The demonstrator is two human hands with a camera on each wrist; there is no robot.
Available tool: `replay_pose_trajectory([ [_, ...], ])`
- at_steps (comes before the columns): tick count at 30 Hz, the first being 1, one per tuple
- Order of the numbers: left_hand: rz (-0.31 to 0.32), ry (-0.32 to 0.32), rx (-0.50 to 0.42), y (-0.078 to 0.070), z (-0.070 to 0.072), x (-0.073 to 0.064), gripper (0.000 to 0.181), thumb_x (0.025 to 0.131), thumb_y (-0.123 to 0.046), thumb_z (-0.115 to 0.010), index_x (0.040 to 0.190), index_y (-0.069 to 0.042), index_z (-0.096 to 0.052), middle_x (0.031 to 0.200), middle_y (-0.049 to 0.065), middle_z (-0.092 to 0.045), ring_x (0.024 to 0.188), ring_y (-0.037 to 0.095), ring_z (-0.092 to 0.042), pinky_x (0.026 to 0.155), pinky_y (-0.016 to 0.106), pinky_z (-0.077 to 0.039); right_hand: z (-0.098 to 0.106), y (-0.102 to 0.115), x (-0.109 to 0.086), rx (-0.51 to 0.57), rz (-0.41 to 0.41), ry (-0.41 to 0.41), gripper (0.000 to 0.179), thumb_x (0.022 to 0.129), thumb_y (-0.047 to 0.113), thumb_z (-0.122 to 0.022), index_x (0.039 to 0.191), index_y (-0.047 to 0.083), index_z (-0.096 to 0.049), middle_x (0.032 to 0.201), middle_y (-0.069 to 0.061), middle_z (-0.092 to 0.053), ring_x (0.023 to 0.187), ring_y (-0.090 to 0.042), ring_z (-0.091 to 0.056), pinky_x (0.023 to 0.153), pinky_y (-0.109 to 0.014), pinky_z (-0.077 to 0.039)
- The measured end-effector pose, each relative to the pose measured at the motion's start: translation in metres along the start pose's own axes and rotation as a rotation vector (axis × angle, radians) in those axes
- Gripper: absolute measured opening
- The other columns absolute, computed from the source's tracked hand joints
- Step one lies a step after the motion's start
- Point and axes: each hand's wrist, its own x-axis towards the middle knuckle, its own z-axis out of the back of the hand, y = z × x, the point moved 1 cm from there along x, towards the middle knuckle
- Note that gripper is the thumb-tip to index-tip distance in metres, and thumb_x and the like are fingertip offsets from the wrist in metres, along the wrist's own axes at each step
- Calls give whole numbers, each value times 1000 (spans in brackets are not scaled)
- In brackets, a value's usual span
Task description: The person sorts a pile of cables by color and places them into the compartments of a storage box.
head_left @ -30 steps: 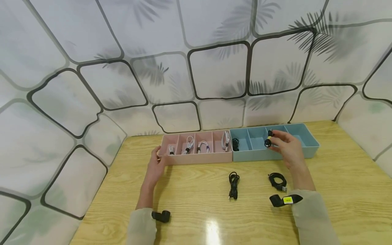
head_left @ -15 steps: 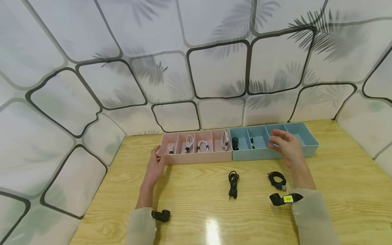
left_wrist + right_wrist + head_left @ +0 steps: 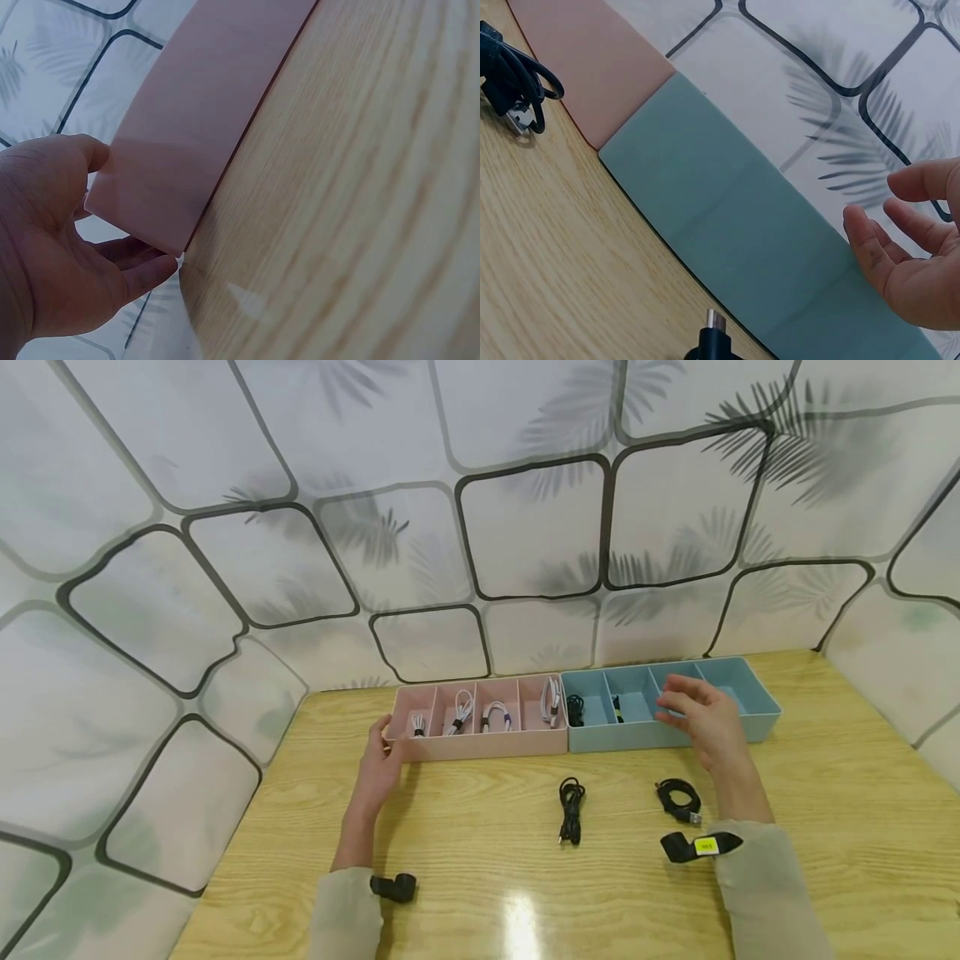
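At the left end of the pink divided box [image 3: 480, 747], my left hand [image 3: 380, 768] grips the corner. In the left wrist view, the thumb and fingers of that hand [image 3: 60, 232] bend round the box's end. My right hand [image 3: 705, 718] hovers over the blue divided box [image 3: 637, 737], fingers loosely bent and holding nothing. A small black cable with a yellow band [image 3: 618, 708] lies in the blue box's second compartment from the left. The leftmost blue compartment holds a bundled black cable [image 3: 575, 710]. Part of the blue box is hidden behind my right hand.
White bundled cables [image 3: 460, 713] sit in the pink box's compartments. On the wooden table [image 3: 480, 827] in front lie a long tied black cable [image 3: 572, 811] and a coiled black USB cable [image 3: 679, 800]. A patterned backdrop [image 3: 540, 543] rises behind the boxes.
My right hand has let go of the black cable with the yellow band, which dropped into the blue box's second compartment. The left hand stays at the pink box.
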Motion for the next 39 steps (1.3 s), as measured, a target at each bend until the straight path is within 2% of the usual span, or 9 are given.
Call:
replay_pose_trajectory([
  [11,-6,5,-11,-2,0,4,55,105,-23,-46,154,-10,-26,123,27,-50,125,42,-51,99,50,-43,-3,7,0,126,48,54,22,95,3,-65,113,14,-66,106,0,-64,88,-11,-69,76,-26,-58],
  [18,-22,18,-13,-6,-3,5,55,105,-23,-46,154,-7,-25,125,29,-48,127,43,-49,104,53,-41,1,6,-1,98,38,48,23,95,4,-65,116,13,-63,108,0,-63,89,-10,-69,77,-25,-58],
  [24,-9,14,37,2,3,1,54,106,-25,-46,154,-10,-27,121,25,-50,124,40,-52,96,48,-45,-2,0,-9,28,25,67,23,96,10,-65,118,16,-60,109,3,-62,92,-9,-69,80,-25,-57],
  [39,-1,9,27,-1,3,-1,54,106,-23,-46,154,-9,-26,124,29,-51,124,43,-52,97,51,-45,-5,5,-9,50,-15,125,22,97,9,-64,117,17,-60,105,5,-66,91,-10,-69,78,-25,-57],
])
